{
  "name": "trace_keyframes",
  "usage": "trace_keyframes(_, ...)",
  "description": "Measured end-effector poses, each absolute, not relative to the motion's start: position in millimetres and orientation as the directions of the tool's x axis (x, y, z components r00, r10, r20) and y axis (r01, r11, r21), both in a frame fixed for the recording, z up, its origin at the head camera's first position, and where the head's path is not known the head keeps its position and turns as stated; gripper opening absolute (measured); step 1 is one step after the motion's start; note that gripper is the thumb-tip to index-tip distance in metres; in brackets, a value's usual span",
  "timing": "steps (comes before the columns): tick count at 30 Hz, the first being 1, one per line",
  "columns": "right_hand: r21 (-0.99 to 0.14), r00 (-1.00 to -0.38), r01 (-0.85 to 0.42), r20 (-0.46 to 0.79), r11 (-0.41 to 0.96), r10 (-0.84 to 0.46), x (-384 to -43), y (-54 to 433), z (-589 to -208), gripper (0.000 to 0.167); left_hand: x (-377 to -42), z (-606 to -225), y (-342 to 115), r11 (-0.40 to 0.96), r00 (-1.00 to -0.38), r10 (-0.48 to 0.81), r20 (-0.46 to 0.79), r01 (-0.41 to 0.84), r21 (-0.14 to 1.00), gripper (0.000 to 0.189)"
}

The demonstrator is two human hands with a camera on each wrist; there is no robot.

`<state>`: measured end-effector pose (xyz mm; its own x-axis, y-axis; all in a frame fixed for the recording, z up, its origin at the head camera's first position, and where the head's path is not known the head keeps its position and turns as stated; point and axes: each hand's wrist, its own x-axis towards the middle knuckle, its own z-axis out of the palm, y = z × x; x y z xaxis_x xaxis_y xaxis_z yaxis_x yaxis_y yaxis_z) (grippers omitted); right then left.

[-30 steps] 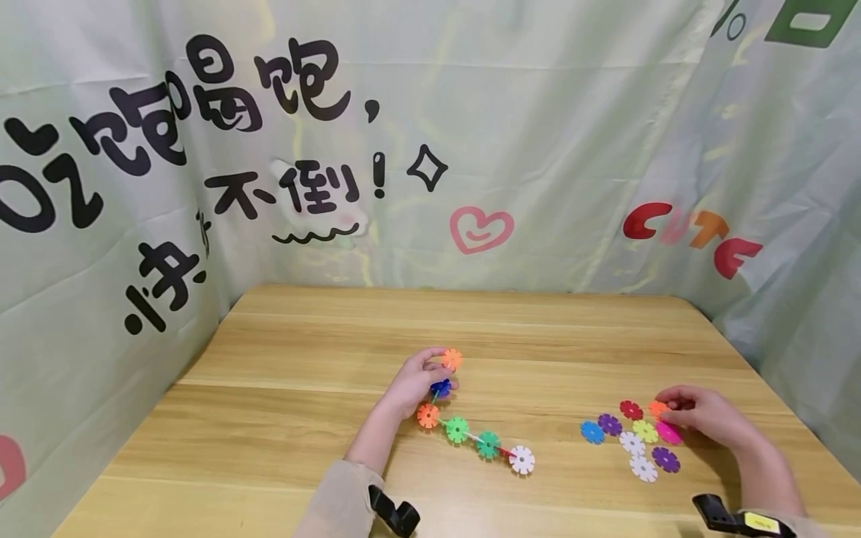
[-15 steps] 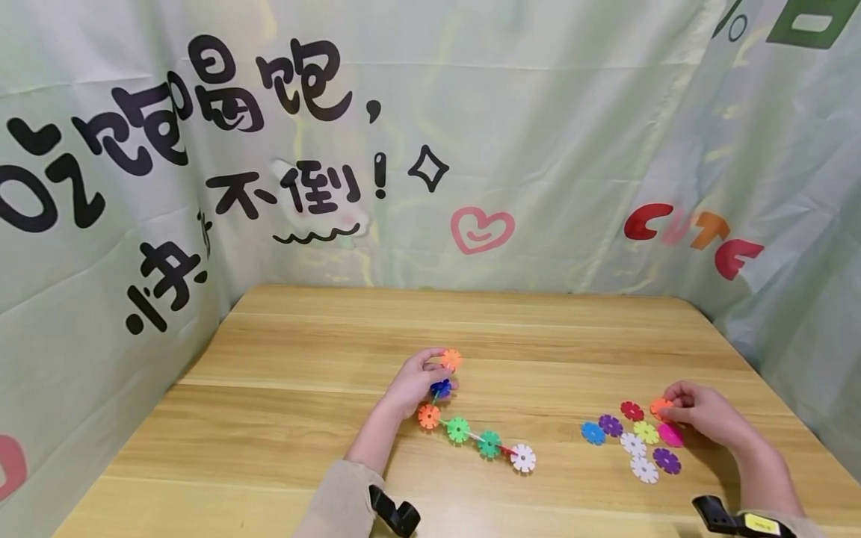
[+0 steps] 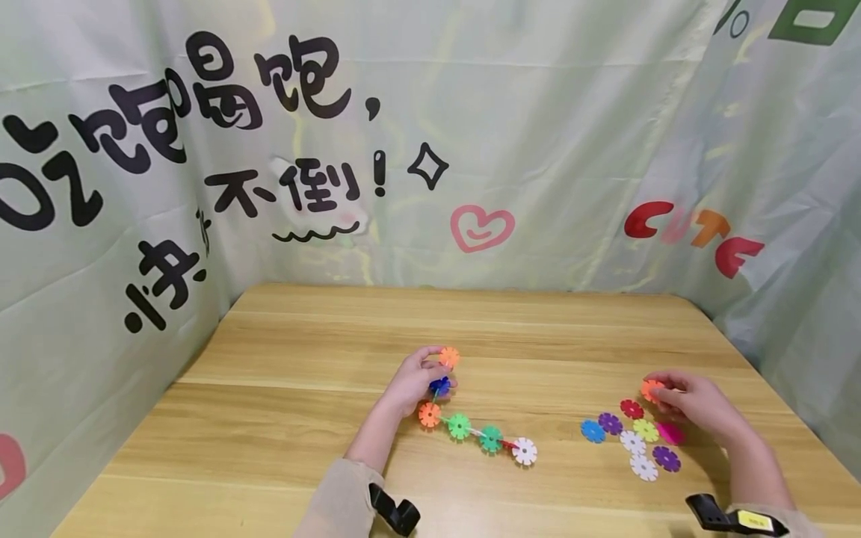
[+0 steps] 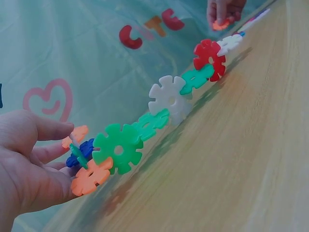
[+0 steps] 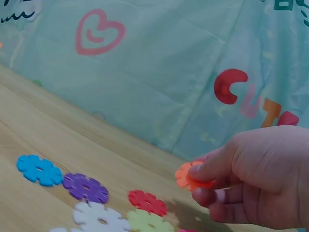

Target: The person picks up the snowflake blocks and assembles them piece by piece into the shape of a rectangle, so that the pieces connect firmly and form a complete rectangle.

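Right-hand grip (image 3: 696, 404) has moved leftward, closed on an orange notched plastic disc (image 3: 649, 390); left-hand grip (image 3: 414, 379) pinches a multicoloured disc chain (image 3: 460, 427)

Discs (image 4: 119, 139) look smooth plastic, the tabletop (image 3: 538, 351) wooden.

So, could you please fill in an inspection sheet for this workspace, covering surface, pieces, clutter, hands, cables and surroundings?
Surface: wood-grain table.
Pieces: a chain of linked notched discs in several colours; to its right, eight loose discs in blue, purple, red, yellow, white and pink; one orange disc in hand.
Clutter: nothing seen.
Hands: left hand holds the chain near its far end; right hand pinches the orange disc. A black device sits at each wrist.
Cables: nothing seen.
Surroundings: pale fabric curtain printed with dark characters, a pink heart and "CUTE" lettering.
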<state>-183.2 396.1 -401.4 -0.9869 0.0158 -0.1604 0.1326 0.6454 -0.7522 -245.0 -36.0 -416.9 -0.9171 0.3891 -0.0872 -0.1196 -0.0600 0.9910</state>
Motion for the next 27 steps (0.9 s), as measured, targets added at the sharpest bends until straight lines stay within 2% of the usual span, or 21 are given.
trace_keyframes(6,-0.834,-0.993,0.062,-0.104,0.549,-0.046,-189.1,376.3,-394.6,0.041,-245.7,-417.7,-34.8,-0.068,-0.917,0.387,-0.092,-0.128,0.989,0.045)
trace_keyframes(10,-0.845,-0.996,0.023,-0.068,0.534,-0.066,-195.4,362.4,-391.5,0.040,-246.6,-418.6,-34.3,-0.068,-0.917,0.387,-0.097,-0.133,0.989,0.045)
trace_keyframes(27,-0.918,-0.979,-0.031,-0.052,0.395,-0.198,-222.7,302.1,-388.6,0.044,-247.5,-421.4,-34.4,-0.070,-0.913,0.399,-0.084,-0.121,0.990,0.052)
